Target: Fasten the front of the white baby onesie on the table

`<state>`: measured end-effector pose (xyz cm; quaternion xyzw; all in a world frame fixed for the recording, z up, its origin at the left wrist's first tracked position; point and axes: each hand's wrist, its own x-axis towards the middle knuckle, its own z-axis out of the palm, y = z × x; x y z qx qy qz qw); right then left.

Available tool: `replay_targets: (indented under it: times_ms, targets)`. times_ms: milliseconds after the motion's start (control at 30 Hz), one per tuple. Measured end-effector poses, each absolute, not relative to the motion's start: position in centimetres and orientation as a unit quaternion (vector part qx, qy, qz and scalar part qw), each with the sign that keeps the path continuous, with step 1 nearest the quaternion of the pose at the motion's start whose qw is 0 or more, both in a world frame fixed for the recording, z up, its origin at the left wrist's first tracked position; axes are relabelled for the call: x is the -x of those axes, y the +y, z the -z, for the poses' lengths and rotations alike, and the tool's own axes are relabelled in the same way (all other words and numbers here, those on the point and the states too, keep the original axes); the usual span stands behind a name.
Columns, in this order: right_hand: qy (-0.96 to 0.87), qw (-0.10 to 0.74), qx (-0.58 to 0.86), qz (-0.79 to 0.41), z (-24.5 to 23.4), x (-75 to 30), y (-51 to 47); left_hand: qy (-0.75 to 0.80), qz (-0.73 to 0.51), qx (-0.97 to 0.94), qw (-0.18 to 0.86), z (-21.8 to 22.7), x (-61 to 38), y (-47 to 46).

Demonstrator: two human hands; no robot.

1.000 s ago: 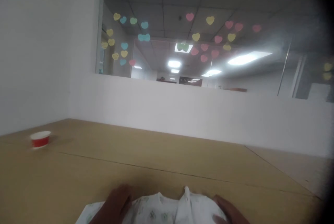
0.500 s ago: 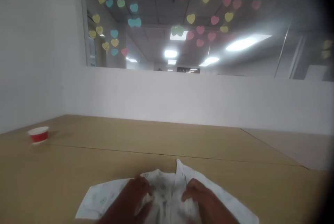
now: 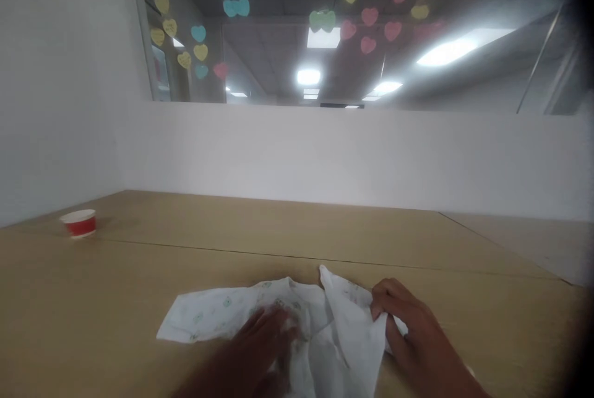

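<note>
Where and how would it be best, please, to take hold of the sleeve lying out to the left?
Best pinched at its cuff, I think, coming from the left and low over the table: the sleeve lies fairly flat and stretched out, so that end edge looks free, while the left hand is over the middle of the white garment.

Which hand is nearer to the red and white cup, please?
Left: the left hand, at the white garment, is right of the cup; the right hand is farther right.
</note>
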<state>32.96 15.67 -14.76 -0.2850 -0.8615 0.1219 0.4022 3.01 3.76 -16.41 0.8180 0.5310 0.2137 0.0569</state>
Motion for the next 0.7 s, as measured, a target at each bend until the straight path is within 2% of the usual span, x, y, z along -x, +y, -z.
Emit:
replay_targets:
  times_ms: [167, 300, 400, 467, 633, 700]
  targets:
    - [-0.885, 0.331, 0.314, -0.092, 14.6, -33.1, 16.0, 0.529, -0.205, -0.816, 0.107, 14.6, -6.0, 3.5]
    - [-0.901, 0.258, 0.338, -0.079, 14.9, -33.0, 15.9, 0.524, -0.191, -0.826, 0.077, 15.3, -6.5, 4.2]
    - [-0.898, 0.253, 0.353, -0.078, 15.1, -33.1, 16.0, 0.518, -0.180, -0.833, 0.072, 16.3, -6.2, 4.8]
    - [-0.882, 0.294, 0.356, -0.097, 14.9, -33.4, 16.1, 0.513, -0.173, -0.838, 0.075, 16.6, -6.2, 5.0]
    - [-0.793, 0.488, 0.333, -0.149, 13.4, -34.4, 16.8, 0.521, -0.171, -0.828, 0.116, 16.4, -6.7, 4.6]
    - [-0.758, 0.539, 0.325, -0.168, 12.7, -34.4, 16.7, 0.517, -0.144, -0.833, 0.137, 16.4, -6.6, 4.6]
